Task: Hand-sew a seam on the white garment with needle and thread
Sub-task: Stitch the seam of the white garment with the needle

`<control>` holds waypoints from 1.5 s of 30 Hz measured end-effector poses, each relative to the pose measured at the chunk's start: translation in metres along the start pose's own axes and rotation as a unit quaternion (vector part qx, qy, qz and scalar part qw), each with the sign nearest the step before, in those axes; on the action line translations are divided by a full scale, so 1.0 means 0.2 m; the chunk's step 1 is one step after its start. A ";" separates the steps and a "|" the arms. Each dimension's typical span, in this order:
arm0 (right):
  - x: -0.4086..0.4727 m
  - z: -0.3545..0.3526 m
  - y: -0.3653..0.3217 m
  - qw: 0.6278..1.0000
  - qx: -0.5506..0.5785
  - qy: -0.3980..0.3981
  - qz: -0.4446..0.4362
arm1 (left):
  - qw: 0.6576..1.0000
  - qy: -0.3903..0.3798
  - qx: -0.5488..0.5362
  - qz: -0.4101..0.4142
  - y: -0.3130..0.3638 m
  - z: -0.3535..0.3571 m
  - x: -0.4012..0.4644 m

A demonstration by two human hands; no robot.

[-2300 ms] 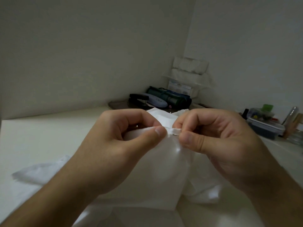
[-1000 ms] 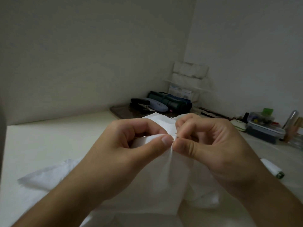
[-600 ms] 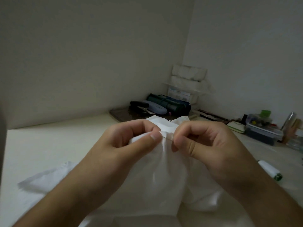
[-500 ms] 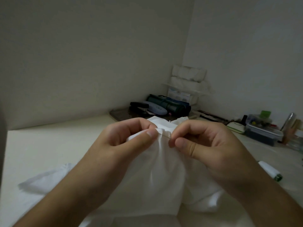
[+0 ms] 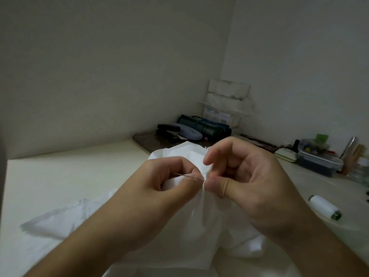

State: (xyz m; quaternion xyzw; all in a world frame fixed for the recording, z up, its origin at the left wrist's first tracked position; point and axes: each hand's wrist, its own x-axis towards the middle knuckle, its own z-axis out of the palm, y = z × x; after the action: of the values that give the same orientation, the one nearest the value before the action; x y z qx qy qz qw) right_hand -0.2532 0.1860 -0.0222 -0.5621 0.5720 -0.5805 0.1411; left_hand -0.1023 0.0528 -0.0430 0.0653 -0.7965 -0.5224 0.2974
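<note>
The crumpled white cloth garment [image 5: 201, 226] is lifted above the cream tabletop [image 5: 65, 176]. The left hand [image 5: 157, 198] pinches its bunched fold, a thin metal needle [image 5: 187, 176] crossing there; the right hand [image 5: 253, 180] pinches alongside.

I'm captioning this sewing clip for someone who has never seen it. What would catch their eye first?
Centre frame, two bare hands meet over a bunched white cloth garment: the left hand pinches a fold while a thin metal needle pokes out beside its thumb, and the right hand curls at the fabric edge. A white thread spool with a green end lies at right on the table.
</note>
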 end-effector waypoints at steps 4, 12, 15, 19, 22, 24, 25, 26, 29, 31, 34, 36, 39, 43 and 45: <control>0.00 -0.02 0.00 0.999 -0.048 -0.006 -0.023 | 1.000 0.010 -0.009 -0.001 0.00 0.00 0.00; 0.01 0.02 0.05 0.991 -0.071 -0.015 -0.111 | 0.999 0.015 -0.027 -0.041 -0.02 0.01 0.01; 0.01 0.02 0.05 0.991 -0.058 0.002 -0.117 | 0.998 0.013 -0.037 -0.050 -0.02 0.01 0.01; 0.01 0.02 0.05 0.992 -0.045 -0.009 -0.121 | 0.998 0.020 -0.027 -0.049 -0.01 0.02 0.01; 0.01 0.00 0.06 0.992 0.068 0.002 -0.104 | 0.998 0.033 0.000 -0.054 0.00 0.03 0.00; 0.01 -0.01 0.05 0.982 0.168 0.008 -0.084 | 0.997 0.053 0.017 -0.062 0.00 0.03 0.00; 0.01 -0.02 0.04 0.976 0.206 0.013 -0.075 | 0.996 0.060 0.016 -0.066 -0.01 0.03 0.01; 0.02 -0.03 0.03 0.970 0.232 0.021 -0.066 | 0.995 0.064 0.011 -0.071 -0.01 0.03 0.01; 0.03 -0.05 0.00 0.966 0.238 0.087 -0.039 | 0.994 0.070 -0.009 -0.088 -0.01 0.02 0.01; 0.03 -0.06 0.00 0.974 0.194 0.117 -0.027 | 0.992 0.075 -0.022 -0.098 -0.01 0.01 0.01; 0.02 -0.07 0.02 0.996 0.029 0.087 -0.015 | 0.992 0.080 -0.022 -0.092 -0.01 0.00 0.01; 0.00 -0.07 0.02 0.991 -0.125 0.047 -0.027 | 0.992 0.083 0.004 -0.092 -0.01 0.00 0.01; -0.01 -0.05 0.01 0.958 -0.282 0.021 -0.042 | 0.992 0.081 0.012 -0.095 0.00 -0.01 0.01; 0.01 -0.03 0.01 0.951 -0.307 0.025 -0.026 | 0.993 0.086 -0.014 -0.085 0.01 -0.01 0.00; 0.02 -0.03 0.02 0.950 -0.308 0.044 -0.020 | 0.995 0.072 -0.006 -0.074 0.02 0.00 0.00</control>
State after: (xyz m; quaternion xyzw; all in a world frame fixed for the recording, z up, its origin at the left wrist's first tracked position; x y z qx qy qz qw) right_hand -0.2599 0.1851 -0.0218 -0.5638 0.7168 -0.4032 -0.0757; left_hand -0.1006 0.0544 -0.0386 0.1599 -0.7626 -0.5417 0.3153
